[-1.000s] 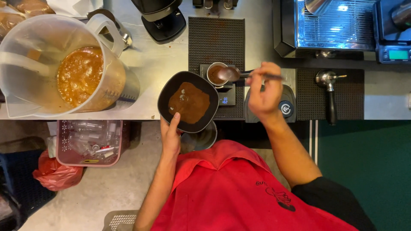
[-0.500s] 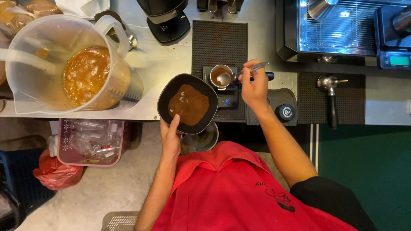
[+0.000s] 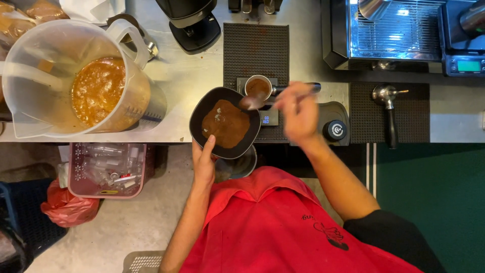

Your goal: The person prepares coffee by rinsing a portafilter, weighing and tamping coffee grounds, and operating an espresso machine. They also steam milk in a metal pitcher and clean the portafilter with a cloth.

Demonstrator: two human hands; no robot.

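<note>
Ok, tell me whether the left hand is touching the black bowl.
Touching. The head view shows the left hand gripping the black bowl, thumb over its near rim.

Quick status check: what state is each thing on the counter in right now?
Black bowl: held by left hand, part-full of brown grounds.
Spoon: in blurred right hand, over bowl's edge.
Metal cup: on scale, holding grounds.
Pitcher: upright, brown liquid inside.
Portafilter: lying on mat.

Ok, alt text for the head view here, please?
Seen from above, a person's left hand holds a black dish of brown powder while the blurred right hand moves a spoon beside a small metal cup on a scale.
</note>
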